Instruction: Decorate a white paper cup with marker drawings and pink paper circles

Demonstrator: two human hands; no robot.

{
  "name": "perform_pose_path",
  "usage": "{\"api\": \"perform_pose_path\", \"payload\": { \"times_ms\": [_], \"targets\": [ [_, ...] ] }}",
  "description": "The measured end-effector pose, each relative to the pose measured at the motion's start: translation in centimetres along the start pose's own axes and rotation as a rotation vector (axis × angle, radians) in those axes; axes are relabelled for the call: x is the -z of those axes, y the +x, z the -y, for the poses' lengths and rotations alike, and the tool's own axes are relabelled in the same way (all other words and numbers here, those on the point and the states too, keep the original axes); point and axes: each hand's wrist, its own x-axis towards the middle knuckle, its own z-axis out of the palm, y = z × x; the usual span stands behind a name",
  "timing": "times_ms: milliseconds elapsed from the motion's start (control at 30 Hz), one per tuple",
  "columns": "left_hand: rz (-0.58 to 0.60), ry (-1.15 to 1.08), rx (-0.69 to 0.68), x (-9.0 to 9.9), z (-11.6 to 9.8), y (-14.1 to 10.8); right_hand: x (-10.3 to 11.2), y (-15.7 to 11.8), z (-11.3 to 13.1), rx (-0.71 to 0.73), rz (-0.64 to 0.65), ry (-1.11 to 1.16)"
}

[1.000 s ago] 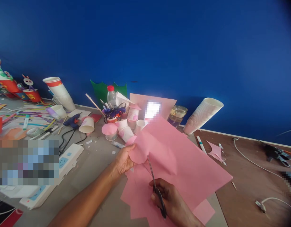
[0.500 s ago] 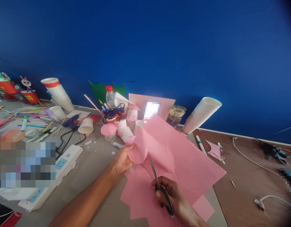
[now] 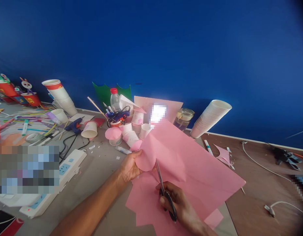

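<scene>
A large sheet of pink paper [image 3: 198,160] is held up off the table, its left part curling into a rounded edge. My left hand [image 3: 130,166] pinches that rounded edge between thumb and fingers. In my right hand [image 3: 178,200] is a pair of scissors [image 3: 168,200] with black handles, fingers wrapped through the loops. The blades point up and away, their tips at the paper's cut edge just right of my left hand. More pink sheets [image 3: 143,209] lie beneath, partly hidden by the held one.
A white power strip [image 3: 72,167] lies at left, near a blue glue gun [image 3: 75,125]. Paper cups [image 3: 89,130] and a red-capped bottle [image 3: 114,100] stand behind my hands. A tall cup stack [image 3: 210,118] leans by the blue wall. White cables [image 3: 259,164] run at right.
The pink sheet has shifted slightly right, its right corner now farther out. My left hand has moved a little right with it; the scissors have tilted slightly.
</scene>
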Motion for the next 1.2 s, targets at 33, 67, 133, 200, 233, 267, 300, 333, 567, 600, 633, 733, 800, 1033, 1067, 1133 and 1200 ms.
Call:
{"api": "perform_pose_path", "payload": {
  "times_ms": [33,67,133,200,233,267,300,333,567,600,633,733,800,1033,1067,1133,1200],
  "targets": [
    [0.002,0.0,0.003,0.0,0.0,0.0,0.0,0.0,0.0,0.004,-0.003,0.0],
    [0.001,0.0,0.006,-0.1,0.1,0.0,-0.1,0.0,0.0,0.008,-0.004,0.002],
    [-0.003,0.004,0.013,-0.2,0.2,-0.1,-0.2,0.0,0.0,0.022,-0.002,0.005],
    [-0.005,0.008,0.018,-0.3,0.3,-0.1,-0.2,0.1,0.0,0.04,-0.003,0.012],
    [-0.005,0.008,0.021,-0.3,0.4,-0.2,-0.2,0.1,-0.1,0.048,-0.005,0.016],
    [-0.003,0.005,0.022,-0.4,0.5,-0.2,-0.3,0.2,-0.1,0.053,-0.008,0.016],
    [-0.002,0.001,0.024,-0.5,0.7,-0.2,-0.3,0.2,-0.1,0.054,-0.012,0.014],
    [-0.003,-0.004,0.024,-0.6,0.8,-0.3,-0.3,0.3,-0.2,0.053,-0.016,0.009],
    [-0.043,-0.016,0.036,-1.4,1.4,-0.6,-0.5,0.6,-0.5,0.067,-0.057,-0.033],
    [-0.04,-0.013,0.036,-1.4,1.4,-0.6,-0.5,0.6,-0.5,0.077,-0.059,-0.043],
    [-0.04,-0.01,0.035,-1.5,1.4,-0.6,-0.5,0.6,-0.5,0.086,-0.061,-0.054],
    [-0.061,-0.001,0.034,-1.5,1.4,-0.6,-0.3,0.7,-0.5,0.103,-0.073,-0.092],
    [-0.058,0.0,0.037,-1.6,1.5,-0.5,-0.3,0.7,-0.4,0.109,-0.079,-0.109],
    [-0.023,0.013,0.04,-1.6,1.6,-0.5,-0.2,0.9,-0.4,0.126,-0.092,-0.142],
    [-0.019,0.012,0.04,-1.5,1.6,-0.5,-0.2,0.9,-0.4,0.124,-0.095,-0.148],
    [-0.005,0.015,0.036,-1.5,1.5,-0.6,-0.2,1.0,-0.5,0.122,-0.093,-0.152],
    [0.007,0.022,0.024,-1.5,1.5,-0.6,-0.2,1.0,-0.5,0.117,-0.089,-0.144]
  ]
}}
